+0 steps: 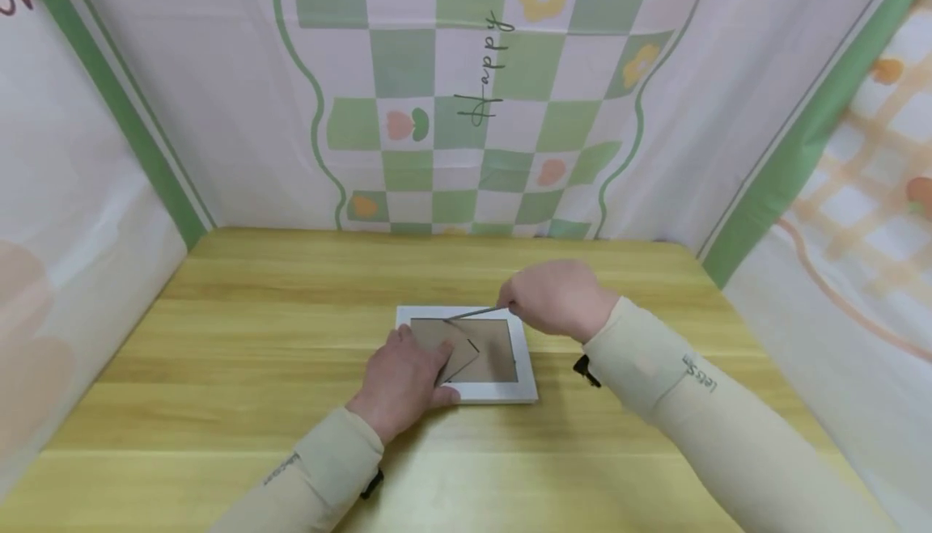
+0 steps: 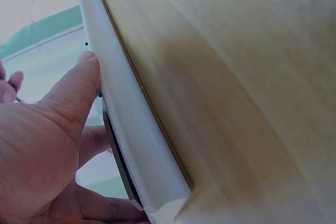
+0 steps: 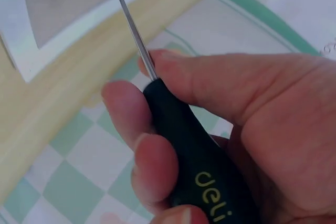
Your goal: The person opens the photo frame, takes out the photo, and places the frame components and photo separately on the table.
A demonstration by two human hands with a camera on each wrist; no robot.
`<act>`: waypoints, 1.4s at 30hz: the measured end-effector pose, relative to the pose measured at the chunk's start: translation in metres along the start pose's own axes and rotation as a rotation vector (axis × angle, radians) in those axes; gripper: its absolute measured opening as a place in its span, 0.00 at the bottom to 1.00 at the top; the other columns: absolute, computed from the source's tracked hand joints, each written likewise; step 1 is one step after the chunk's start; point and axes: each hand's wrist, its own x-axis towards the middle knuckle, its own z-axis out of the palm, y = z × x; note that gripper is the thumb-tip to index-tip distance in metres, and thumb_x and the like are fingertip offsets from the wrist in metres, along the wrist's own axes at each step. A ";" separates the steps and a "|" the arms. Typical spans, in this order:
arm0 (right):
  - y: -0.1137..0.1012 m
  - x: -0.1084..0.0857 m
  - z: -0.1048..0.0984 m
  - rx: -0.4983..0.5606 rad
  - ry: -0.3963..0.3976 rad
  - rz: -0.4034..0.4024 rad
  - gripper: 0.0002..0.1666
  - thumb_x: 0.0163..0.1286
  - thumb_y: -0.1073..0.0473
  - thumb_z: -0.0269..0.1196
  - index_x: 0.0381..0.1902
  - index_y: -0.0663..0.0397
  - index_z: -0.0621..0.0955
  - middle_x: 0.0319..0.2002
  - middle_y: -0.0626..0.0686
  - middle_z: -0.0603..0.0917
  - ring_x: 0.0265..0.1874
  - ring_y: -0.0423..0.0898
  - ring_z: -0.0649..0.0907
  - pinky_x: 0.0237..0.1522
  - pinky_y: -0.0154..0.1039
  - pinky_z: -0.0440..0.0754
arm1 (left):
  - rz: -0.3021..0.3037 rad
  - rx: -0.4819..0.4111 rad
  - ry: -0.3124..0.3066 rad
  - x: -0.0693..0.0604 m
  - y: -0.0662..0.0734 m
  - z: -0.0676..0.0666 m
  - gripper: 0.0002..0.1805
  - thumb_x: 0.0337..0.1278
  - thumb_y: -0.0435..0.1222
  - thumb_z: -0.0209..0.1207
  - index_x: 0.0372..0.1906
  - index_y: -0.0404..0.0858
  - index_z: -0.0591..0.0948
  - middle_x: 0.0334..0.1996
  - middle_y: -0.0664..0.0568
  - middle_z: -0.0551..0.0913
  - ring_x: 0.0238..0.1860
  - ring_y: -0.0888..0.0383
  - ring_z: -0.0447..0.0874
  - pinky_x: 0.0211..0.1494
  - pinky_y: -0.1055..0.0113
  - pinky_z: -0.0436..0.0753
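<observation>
A white picture frame [image 1: 495,392] lies back side up on the table, its brown backing board [image 1: 498,339] showing. My left hand [image 1: 400,379] rests over the frame's left part; in the left wrist view its thumb presses the white border [image 2: 123,87] and other fingers touch a brown strip beside it. My right hand [image 1: 557,298] grips a screwdriver [image 1: 473,314] with a dark handle [image 3: 181,129] marked "deli". The slanted metal shaft [image 3: 135,32] reaches the inner edge of the far border, where its tip touches. The left fingertips are partly hidden.
The wooden table [image 1: 255,355] carries the frame near its middle. A green and white checked cloth [image 1: 466,124] hangs along the back edge, with cloth hangings at both sides. Each wrist wears a black strap.
</observation>
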 end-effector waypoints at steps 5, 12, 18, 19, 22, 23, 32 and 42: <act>0.016 0.018 -0.015 0.100 -0.151 -0.046 0.16 0.77 0.59 0.60 0.53 0.38 0.90 0.52 0.45 0.90 0.51 0.46 0.88 0.50 0.49 0.87 | 0.003 0.010 -0.007 0.000 0.001 -0.001 0.42 0.51 0.67 0.66 0.68 0.49 0.81 0.49 0.25 0.85 0.54 0.29 0.83 0.43 0.45 0.90; 0.042 0.041 -0.023 0.312 -0.372 -0.026 0.18 0.79 0.58 0.57 0.60 0.45 0.87 0.43 0.50 0.89 0.35 0.43 0.84 0.36 0.37 0.80 | -0.003 -0.013 -0.010 -0.001 0.002 -0.002 0.42 0.51 0.66 0.68 0.68 0.48 0.82 0.51 0.22 0.84 0.55 0.29 0.83 0.43 0.44 0.90; 0.051 0.032 -0.010 0.324 -0.296 -0.044 0.16 0.78 0.58 0.59 0.58 0.44 0.88 0.42 0.49 0.90 0.31 0.42 0.83 0.35 0.40 0.83 | -0.007 -0.036 -0.021 -0.001 0.003 0.000 0.42 0.52 0.66 0.67 0.68 0.47 0.81 0.52 0.22 0.83 0.57 0.27 0.82 0.45 0.43 0.89; 0.049 0.026 -0.008 0.291 -0.251 -0.053 0.16 0.78 0.57 0.60 0.57 0.43 0.89 0.44 0.48 0.90 0.36 0.44 0.86 0.40 0.43 0.85 | -0.006 -0.037 -0.021 -0.002 0.003 0.000 0.42 0.52 0.66 0.67 0.68 0.47 0.82 0.53 0.22 0.83 0.57 0.27 0.81 0.46 0.43 0.89; 0.037 0.005 -0.003 0.167 -0.095 -0.048 0.15 0.78 0.57 0.61 0.55 0.40 0.90 0.51 0.47 0.91 0.50 0.48 0.88 0.53 0.51 0.87 | 0.000 -0.033 -0.010 -0.002 0.003 -0.001 0.41 0.52 0.65 0.68 0.67 0.47 0.82 0.51 0.22 0.84 0.57 0.27 0.82 0.45 0.43 0.89; 0.032 -0.002 -0.001 0.113 -0.039 -0.035 0.15 0.78 0.56 0.60 0.54 0.38 0.90 0.52 0.46 0.90 0.52 0.49 0.88 0.51 0.52 0.87 | 0.000 -0.032 -0.008 -0.002 0.003 -0.001 0.41 0.52 0.65 0.68 0.67 0.47 0.82 0.51 0.23 0.84 0.57 0.27 0.82 0.45 0.43 0.89; -0.014 -0.045 0.042 -0.181 0.449 -0.002 0.16 0.68 0.63 0.65 0.22 0.38 0.80 0.11 0.41 0.62 0.11 0.38 0.62 0.09 0.38 0.62 | -0.016 -0.068 -0.013 -0.002 0.002 -0.003 0.40 0.52 0.63 0.70 0.67 0.46 0.83 0.52 0.22 0.83 0.56 0.27 0.81 0.41 0.43 0.90; -0.026 -0.045 0.067 -0.299 0.641 -0.026 0.17 0.60 0.72 0.66 0.23 0.42 0.80 0.10 0.43 0.59 0.09 0.38 0.60 0.06 0.38 0.64 | -0.017 -0.057 -0.009 -0.001 0.001 -0.003 0.40 0.52 0.64 0.69 0.67 0.47 0.82 0.54 0.21 0.82 0.58 0.26 0.80 0.40 0.43 0.90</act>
